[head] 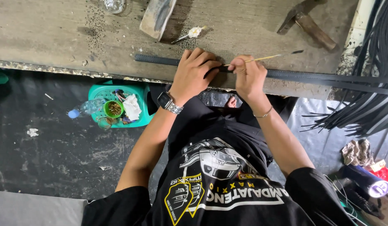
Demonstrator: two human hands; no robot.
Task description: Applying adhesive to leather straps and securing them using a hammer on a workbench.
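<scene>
A person seated at a weathered wooden worktop (55,33) works along a long dark strap (160,59) that lies flat near the worktop's front edge and runs off toward 3 o'clock. The left hand (193,71), a metal wristwatch (168,102) on its wrist, is pressed down on the strap with fingers curled over it, pinning it in place. The right hand (247,74), a thin bracelet at the wrist, pinches a slim pale-handled brush (265,57) whose dark tip points toward 3 o'clock just above the strap.

By the look of it, the step in hand is coating or edging the strap with the brush, one stretch at a time; the next move would seem to call for a steady hold from the left hand while the brush tip is brought down squarely onto the strap's edge.

At 12 o'clock from the hands lie a wooden block (157,17) and a small paint-crusted stick (189,33); a hammer (309,21) rests toward 2 o'clock. A bundle of similar dark strips (369,109) hangs at 3 o'clock. On the floor at 9 o'clock, a teal plastic stool (141,104) carries a green cup (113,109) and crumpled paper, with a clear plastic bottle (83,109) lying just beside it.
</scene>
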